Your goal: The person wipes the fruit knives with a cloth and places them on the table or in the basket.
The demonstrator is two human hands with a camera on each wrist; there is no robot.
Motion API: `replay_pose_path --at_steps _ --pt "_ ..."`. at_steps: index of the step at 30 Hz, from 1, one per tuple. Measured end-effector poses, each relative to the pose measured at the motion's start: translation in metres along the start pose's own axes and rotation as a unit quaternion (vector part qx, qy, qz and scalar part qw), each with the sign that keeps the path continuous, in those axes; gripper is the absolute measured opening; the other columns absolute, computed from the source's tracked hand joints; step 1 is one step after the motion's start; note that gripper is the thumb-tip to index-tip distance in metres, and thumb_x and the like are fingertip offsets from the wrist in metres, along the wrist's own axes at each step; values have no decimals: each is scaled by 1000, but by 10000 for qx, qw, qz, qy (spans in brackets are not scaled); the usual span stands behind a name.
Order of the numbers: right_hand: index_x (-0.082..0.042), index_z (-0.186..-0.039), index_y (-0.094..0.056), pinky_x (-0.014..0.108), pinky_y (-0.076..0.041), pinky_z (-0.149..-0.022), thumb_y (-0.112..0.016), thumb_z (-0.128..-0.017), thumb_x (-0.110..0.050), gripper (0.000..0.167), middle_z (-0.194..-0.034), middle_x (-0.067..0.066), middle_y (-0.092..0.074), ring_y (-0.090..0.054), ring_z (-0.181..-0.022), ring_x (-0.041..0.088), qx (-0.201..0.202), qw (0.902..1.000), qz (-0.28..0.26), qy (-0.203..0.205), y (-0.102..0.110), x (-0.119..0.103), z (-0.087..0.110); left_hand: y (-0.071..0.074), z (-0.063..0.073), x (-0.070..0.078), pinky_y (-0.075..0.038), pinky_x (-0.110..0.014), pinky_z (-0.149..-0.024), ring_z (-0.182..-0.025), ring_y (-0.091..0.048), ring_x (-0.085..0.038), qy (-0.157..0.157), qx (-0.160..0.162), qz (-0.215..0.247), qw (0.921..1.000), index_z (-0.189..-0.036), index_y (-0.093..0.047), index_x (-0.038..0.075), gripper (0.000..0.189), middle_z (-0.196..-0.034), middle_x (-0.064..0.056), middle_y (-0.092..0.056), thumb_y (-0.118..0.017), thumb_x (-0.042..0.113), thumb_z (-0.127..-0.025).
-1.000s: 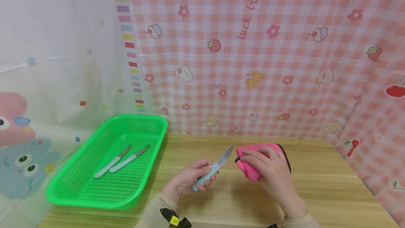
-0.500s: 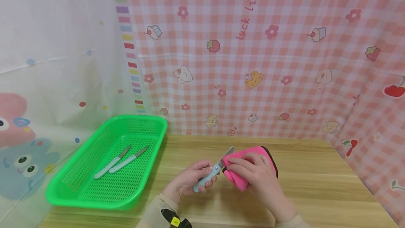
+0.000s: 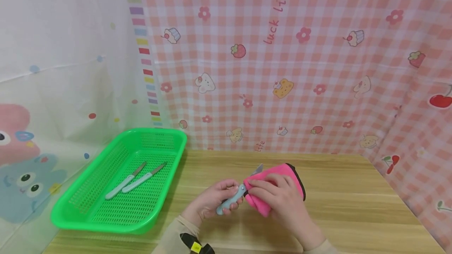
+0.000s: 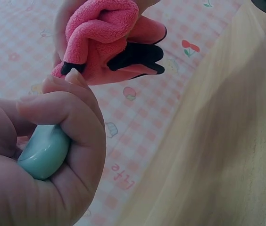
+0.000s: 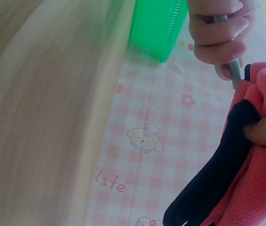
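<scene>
My left hand (image 3: 219, 197) grips the pale blue handle of a folding knife (image 3: 231, 201), whose open blade points up and away to the right. In the left wrist view the rounded butt of the knife handle (image 4: 45, 153) shows between curled fingers. My right hand (image 3: 282, 197) holds a folded pink cloth (image 3: 287, 171) with black edging. That cloth lies against the blade and covers most of it; only the tip shows past it. The right wrist view has the cloth (image 5: 260, 188) pinched under the thumb, close to the knife handle (image 5: 235, 73).
On the left of the wooden table (image 3: 353, 214) stands a green perforated basket (image 3: 173, 167). Inside it lie two similar knives (image 3: 121, 186) with blades out. A pink checked curtain (image 3: 219, 109) hangs behind the table, and a white printed sheet (image 3: 70, 89) hangs at the left.
My right hand has brought the pink cloth leftward, from apart from the knife onto its blade. The left hand and knife have stayed almost still.
</scene>
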State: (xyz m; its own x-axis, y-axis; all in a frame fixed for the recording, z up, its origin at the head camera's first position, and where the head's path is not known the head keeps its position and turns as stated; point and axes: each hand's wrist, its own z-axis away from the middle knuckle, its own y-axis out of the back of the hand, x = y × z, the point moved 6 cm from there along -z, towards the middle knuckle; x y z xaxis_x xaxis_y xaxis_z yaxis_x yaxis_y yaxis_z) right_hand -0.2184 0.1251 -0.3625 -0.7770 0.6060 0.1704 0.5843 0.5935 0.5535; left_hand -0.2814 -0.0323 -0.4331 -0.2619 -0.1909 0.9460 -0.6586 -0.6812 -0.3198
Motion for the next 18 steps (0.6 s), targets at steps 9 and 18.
replay_pose_path --at_steps 9,18 --pt "-22 -106 -77 41 -43 -73 -52 -103 -38 29 -110 -8 -72 -62 -93 23 224 9996 -23 -164 4 5 0 -1 0 1 -38 -13 -46 -62 -48 -6 -31 -71 -97 9999 -98 -53 9 16 -83 -4 -58 -40 13 -107" --pt "-21 -108 -75 44 -40 -79 -50 -103 -41 33 -114 -7 -71 -60 -98 27 52 9985 -129 -527 8 16 4 -2 1 2 -38 -13 -46 -60 -50 -5 -3 -156 -118 9998 -98 -55 9 16 -81 -4 -58 -41 14 -107"
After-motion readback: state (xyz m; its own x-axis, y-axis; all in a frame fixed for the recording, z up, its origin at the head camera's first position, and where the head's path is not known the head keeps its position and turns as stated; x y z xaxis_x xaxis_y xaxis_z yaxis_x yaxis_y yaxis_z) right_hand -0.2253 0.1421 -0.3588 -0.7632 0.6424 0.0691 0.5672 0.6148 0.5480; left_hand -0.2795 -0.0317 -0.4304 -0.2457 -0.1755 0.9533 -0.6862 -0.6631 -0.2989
